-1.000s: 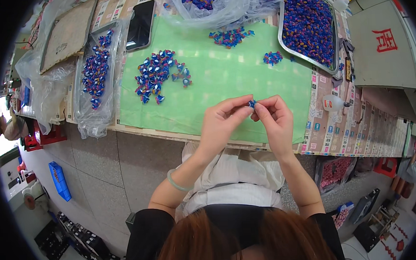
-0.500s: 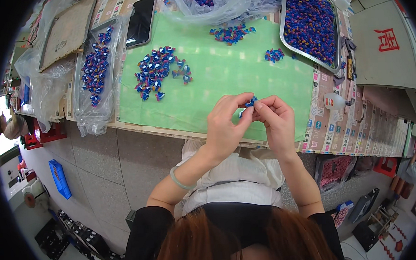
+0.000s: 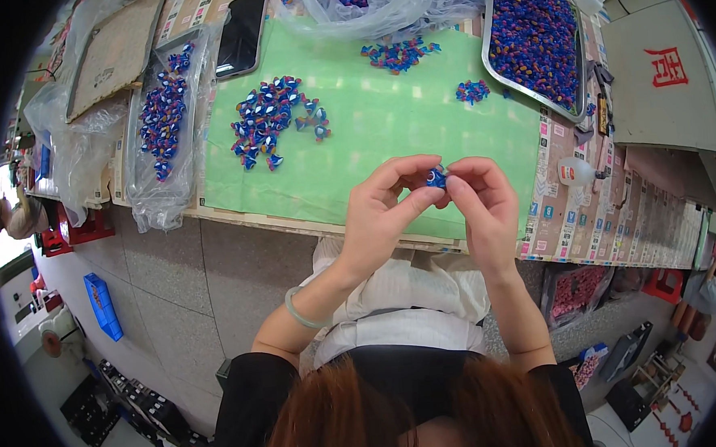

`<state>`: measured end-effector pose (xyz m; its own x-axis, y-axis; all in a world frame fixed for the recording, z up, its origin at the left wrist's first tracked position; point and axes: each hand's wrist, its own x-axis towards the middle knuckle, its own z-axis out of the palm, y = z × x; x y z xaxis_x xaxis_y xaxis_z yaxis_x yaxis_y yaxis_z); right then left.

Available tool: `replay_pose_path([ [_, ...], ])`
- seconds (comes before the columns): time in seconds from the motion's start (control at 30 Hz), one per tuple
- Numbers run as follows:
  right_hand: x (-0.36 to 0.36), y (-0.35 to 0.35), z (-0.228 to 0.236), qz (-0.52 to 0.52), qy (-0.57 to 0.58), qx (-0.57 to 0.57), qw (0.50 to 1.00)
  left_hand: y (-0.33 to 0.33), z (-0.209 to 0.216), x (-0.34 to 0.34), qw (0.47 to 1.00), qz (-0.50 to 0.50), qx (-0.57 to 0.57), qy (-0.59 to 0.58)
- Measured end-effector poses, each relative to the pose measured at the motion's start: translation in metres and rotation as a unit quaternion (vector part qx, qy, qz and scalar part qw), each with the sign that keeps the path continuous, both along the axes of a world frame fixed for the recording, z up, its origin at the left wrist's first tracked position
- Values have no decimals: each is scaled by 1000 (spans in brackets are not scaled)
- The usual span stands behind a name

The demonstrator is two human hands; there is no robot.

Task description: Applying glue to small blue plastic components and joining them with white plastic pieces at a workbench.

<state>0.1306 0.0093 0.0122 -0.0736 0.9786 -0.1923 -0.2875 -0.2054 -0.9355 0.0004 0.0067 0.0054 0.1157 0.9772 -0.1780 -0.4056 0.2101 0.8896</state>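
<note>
Over the near edge of a green sheet point(image 3: 386, 141), my left hand point(image 3: 378, 214) pinches a small blue plastic piece point(image 3: 436, 176) with a white mark between thumb and fingertips. My right hand point(image 3: 491, 208) is closed in a pinch on the piece's right side; its fingertips partly cover it. To the left on the sheet lies a heap of blue, white and red pieces point(image 3: 263, 119). A looser heap of small blue and red parts point(image 3: 398, 55) sits at the far side, and a smaller cluster point(image 3: 472, 92) lies right of it.
A metal tray point(image 3: 529, 95) full of small coloured parts stands at far right. A plastic-lined tray point(image 3: 140, 158) with pieces and a phone point(image 3: 240, 35) lie at left. A clear bag point(image 3: 412, 18) of parts is at the back, a small bottle point(image 3: 574, 172) at right.
The blue piece has turned between my fingers and its white mark now shows. My right hand has shifted slightly right, my left slightly left.
</note>
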Motion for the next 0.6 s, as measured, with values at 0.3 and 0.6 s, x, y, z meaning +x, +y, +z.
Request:
replay_pose_path([
  [0.3, 3, -8, 5, 13, -54, 97, 994, -2, 3, -4, 1000, -16, 12, -3],
  [0.6, 5, -9, 0, -1, -11, 83, 997, 3, 6, -6, 992, -58, 56, 101],
])
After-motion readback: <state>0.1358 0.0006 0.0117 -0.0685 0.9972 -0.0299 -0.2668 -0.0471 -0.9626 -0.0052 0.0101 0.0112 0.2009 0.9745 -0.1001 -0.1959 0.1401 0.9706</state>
